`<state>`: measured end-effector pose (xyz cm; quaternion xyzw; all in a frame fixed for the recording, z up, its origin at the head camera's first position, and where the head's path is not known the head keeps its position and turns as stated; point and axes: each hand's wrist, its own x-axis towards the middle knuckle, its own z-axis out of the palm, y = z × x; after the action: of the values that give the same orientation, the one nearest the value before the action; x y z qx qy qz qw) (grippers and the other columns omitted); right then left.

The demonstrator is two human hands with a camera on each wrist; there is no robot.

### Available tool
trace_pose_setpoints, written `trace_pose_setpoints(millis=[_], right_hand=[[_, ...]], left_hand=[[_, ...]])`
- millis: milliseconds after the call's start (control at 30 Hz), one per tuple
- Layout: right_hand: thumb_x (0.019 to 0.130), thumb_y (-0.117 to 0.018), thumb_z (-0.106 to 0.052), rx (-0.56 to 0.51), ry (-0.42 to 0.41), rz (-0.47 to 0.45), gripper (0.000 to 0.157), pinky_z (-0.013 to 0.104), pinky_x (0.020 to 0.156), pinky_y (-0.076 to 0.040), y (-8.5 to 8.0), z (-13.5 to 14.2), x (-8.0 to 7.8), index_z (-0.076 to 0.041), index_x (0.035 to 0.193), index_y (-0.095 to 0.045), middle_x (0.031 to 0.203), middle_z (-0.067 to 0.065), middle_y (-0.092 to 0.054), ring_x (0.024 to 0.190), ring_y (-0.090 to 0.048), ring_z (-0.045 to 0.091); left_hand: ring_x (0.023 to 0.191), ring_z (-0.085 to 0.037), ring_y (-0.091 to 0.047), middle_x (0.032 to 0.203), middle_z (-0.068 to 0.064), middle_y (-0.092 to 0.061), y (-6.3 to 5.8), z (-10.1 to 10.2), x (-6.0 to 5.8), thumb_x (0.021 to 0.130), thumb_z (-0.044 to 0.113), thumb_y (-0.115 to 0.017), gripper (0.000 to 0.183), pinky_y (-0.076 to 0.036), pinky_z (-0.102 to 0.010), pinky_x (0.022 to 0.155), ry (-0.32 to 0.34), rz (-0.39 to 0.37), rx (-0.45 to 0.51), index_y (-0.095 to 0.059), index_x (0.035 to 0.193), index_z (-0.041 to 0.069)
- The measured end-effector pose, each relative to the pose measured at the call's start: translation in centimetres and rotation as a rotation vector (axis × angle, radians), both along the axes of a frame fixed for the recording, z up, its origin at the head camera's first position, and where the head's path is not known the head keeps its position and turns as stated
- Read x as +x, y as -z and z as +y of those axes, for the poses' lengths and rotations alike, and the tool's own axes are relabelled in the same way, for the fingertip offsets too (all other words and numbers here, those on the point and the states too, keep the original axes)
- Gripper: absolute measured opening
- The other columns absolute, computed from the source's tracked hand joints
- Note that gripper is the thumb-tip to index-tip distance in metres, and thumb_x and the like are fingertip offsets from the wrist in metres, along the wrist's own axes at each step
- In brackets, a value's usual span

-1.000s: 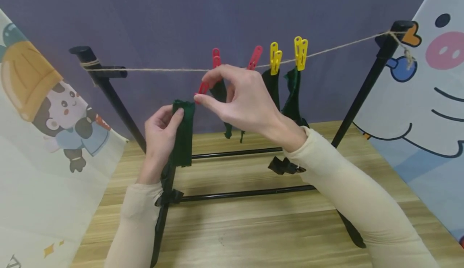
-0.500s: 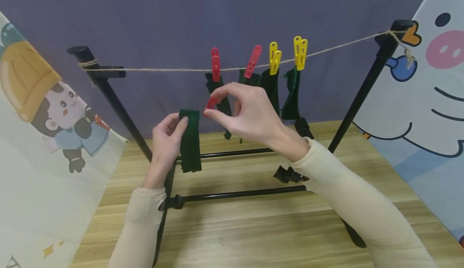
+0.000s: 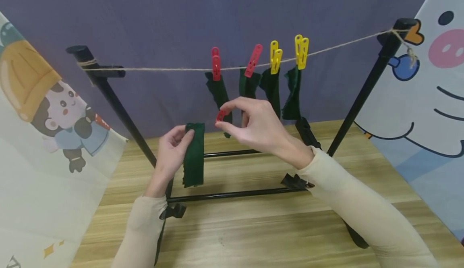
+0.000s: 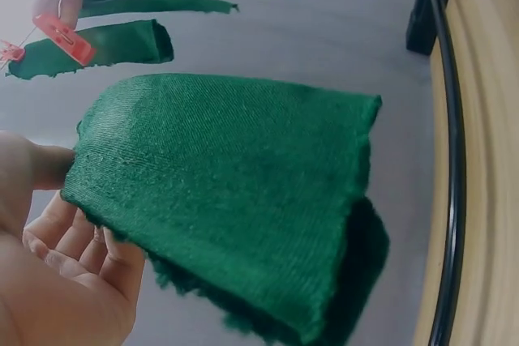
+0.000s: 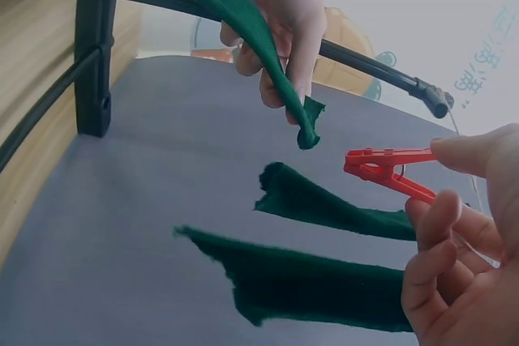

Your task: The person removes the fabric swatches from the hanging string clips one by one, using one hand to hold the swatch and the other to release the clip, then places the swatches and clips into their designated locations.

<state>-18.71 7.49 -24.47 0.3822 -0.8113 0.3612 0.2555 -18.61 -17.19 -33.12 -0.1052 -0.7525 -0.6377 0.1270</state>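
Observation:
Low in front of the clothesline (image 3: pixel 163 69), my left hand (image 3: pixel 169 153) holds a green cloth strip (image 3: pixel 195 161) by its upper edge, thumb in front, and the strip hangs down. To its right, my right hand (image 3: pixel 262 125) pinches a red clothespin (image 3: pixel 220 116) between thumb and fingertips. The right wrist view shows this clothespin (image 5: pixel 389 164) apart from the held strip (image 5: pixel 243 26). Behind the hands several green strips (image 3: pixel 217 90) hang from the line, clipped by red clothespins (image 3: pixel 216 67) on the left and yellow clothespins (image 3: pixel 276 61) on the right.
The line runs between a left black post (image 3: pixel 116 102) and a right black post (image 3: pixel 362 86). Black crossbars (image 3: pixel 235 194) join the frame low over a wooden tabletop (image 3: pixel 253 235). A purple-grey backdrop (image 3: pixel 163 18) and cartoon panels (image 3: pixel 21 179) stand around it.
Both hands have moved down and slightly right, away from the line, with the cloth strip and clothespin still held. The red clothespins on the line have come into full view.

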Motion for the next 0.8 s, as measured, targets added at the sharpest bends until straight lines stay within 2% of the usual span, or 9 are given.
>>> trace_pose_setpoints(millis=[233, 433, 500, 633, 700, 800], right_hand=[[0.083, -0.076, -0.034, -0.003, -0.024, -0.057, 0.03, 0.023, 0.042, -0.039, 1.2, 0.6, 0.0, -0.017, 0.107, -0.071, 0.095, -0.009, -0.067, 0.04, -0.042, 0.0], [0.083, -0.076, -0.033, -0.01, -0.036, -0.092, 0.031, 0.024, 0.04, -0.039, 2.2, 1.2, 0.2, -0.016, 0.108, -0.071, 0.089, -0.008, -0.067, 0.039, -0.042, 0.0], [0.083, -0.076, -0.034, -0.01, -0.033, -0.115, 0.031, 0.024, 0.04, -0.038, 2.5, 1.5, 0.2, -0.017, 0.108, -0.071, 0.08, -0.011, -0.065, 0.038, -0.042, 0.0], [0.082, -0.076, -0.035, 0.002, -0.018, -0.182, 0.031, 0.026, 0.038, -0.036, 3.4, 2.0, 0.3, -0.019, 0.108, -0.07, 0.057, -0.014, -0.054, 0.038, -0.042, 0.0], [0.082, -0.077, -0.032, 0.006, -0.015, -0.211, 0.031, 0.026, 0.036, -0.034, 4.0, 2.2, 0.4, -0.02, 0.109, -0.07, 0.051, -0.015, -0.05, 0.037, -0.041, 0.0], [0.082, -0.078, -0.03, 0.011, -0.01, -0.223, 0.03, 0.026, 0.035, -0.032, 5.0, 2.5, 0.5, -0.019, 0.109, -0.07, 0.046, -0.016, -0.048, 0.035, -0.041, 0.0]], left_hand=[[0.087, -0.01, -0.064, 0.101, -0.012, -0.068, -1.4, 0.7, 1.5, 0.097, 0.016, -0.058, 0.024, -0.051, -0.025, 0.077, 0.002, -0.02, -0.129, -0.064, 0.112, -0.003], [0.092, -0.014, -0.064, 0.107, -0.014, -0.066, -1.3, 0.7, 1.8, 0.097, 0.017, -0.058, 0.023, -0.05, -0.029, 0.081, 0.01, -0.056, -0.16, -0.064, 0.112, 0.0], [0.092, -0.016, -0.065, 0.109, -0.014, -0.066, -0.8, 0.5, 1.5, 0.097, 0.019, -0.058, 0.024, -0.051, -0.03, 0.08, 0.021, -0.061, -0.153, -0.064, 0.113, 0.001], [0.095, -0.018, -0.065, 0.11, -0.01, -0.066, 1.2, -0.2, 0.7, 0.096, 0.029, -0.06, 0.029, -0.051, -0.032, 0.081, 0.025, -0.076, -0.153, -0.066, 0.113, 0.006], [0.098, -0.018, -0.064, 0.111, -0.007, -0.066, 2.2, -0.5, 0.5, 0.094, 0.035, -0.062, 0.033, -0.05, -0.035, 0.085, 0.022, -0.091, -0.167, -0.066, 0.113, 0.009], [0.103, -0.018, -0.062, 0.114, -0.006, -0.065, 2.9, -0.8, 0.7, 0.093, 0.04, -0.062, 0.037, -0.049, -0.039, 0.088, 0.02, -0.111, -0.198, -0.065, 0.115, 0.011]])
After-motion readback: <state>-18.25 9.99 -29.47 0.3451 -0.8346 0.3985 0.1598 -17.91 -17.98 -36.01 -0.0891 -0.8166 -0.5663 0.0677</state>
